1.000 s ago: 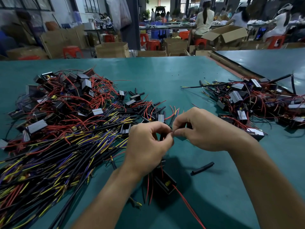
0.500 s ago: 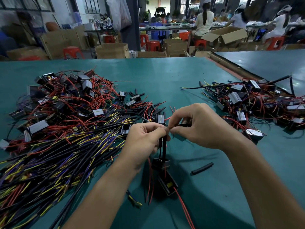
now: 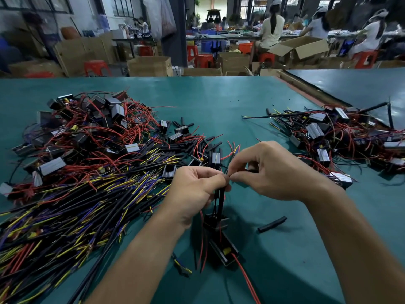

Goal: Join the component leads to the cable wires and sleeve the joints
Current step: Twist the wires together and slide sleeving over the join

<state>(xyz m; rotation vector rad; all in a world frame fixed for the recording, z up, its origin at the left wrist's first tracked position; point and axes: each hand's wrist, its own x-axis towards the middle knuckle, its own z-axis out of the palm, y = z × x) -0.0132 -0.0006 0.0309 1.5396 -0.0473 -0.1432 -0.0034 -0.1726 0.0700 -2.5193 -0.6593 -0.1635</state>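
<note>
Item in hand: component (image 3: pixel 215 222), hanging just below my left hand (image 3: pixel 195 189), near centre of the table (image 3: pixel 219 102).
Left hand: fingers curled round the black leads (image 3: pixel 220 200) rising from it.
Right hand (image 3: pixel 276 172): thumb and forefinger pinch the leads' top ends, touching the left fingertips.
Step, as I judge it: twisting a joint. The bare wire is too small to confirm.
Next move calls for: sliding a tube over it. A spare sleeve (image 3: pixel 271 224) lies near right.
Stock: cable pile (image 3: pixel 76 205), left.
Writing: none legible.
</note>
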